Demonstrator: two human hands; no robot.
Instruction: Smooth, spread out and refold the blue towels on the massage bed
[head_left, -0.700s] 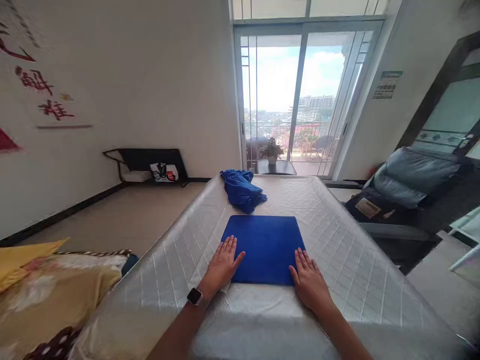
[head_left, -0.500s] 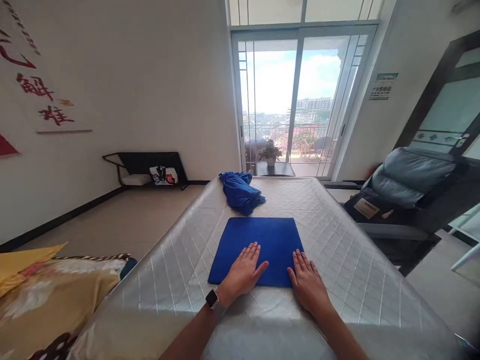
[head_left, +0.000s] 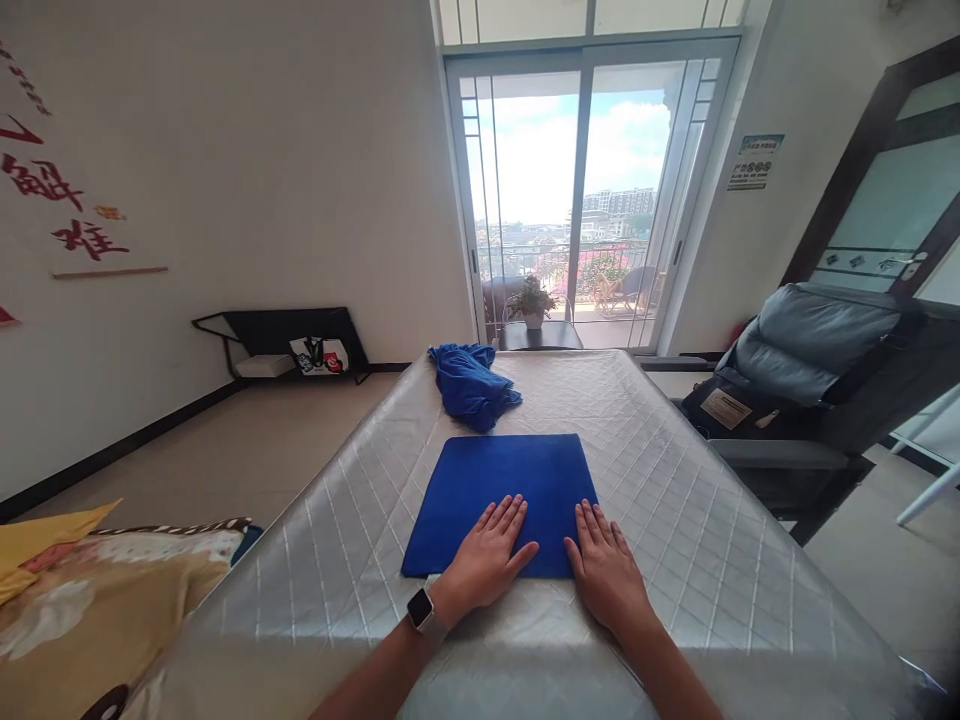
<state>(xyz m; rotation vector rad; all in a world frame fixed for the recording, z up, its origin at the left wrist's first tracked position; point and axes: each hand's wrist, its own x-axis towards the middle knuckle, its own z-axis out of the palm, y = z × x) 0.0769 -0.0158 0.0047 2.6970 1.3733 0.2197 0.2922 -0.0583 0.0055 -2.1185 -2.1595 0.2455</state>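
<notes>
A flat blue rectangular piece (head_left: 502,470), smooth and board-like or neatly folded cloth, lies on the silver quilted cover (head_left: 660,520). My left hand (head_left: 491,550) rests palm down on its near middle part, fingers stretched and thumb out to the right. At its near right corner lies my right hand (head_left: 606,560), flat too, its fingertips over the right edge. Neither hand grips anything. Just beyond the piece sits a crumpled blue cloth (head_left: 472,388). A square-faced watch (head_left: 420,607) is on my left wrist.
On the right stands a dark padded armchair (head_left: 810,350) with a bag on it. Patterned bedding (head_left: 112,600) lies at the left. A potted plant (head_left: 532,300) stands on a chair before the sliding glass door. A black frame (head_left: 292,340) leans against the wall.
The whole view has shifted slightly. My left hand has moved a little toward me over the blue piece; my right hand stays near the right edge, both still flat.
</notes>
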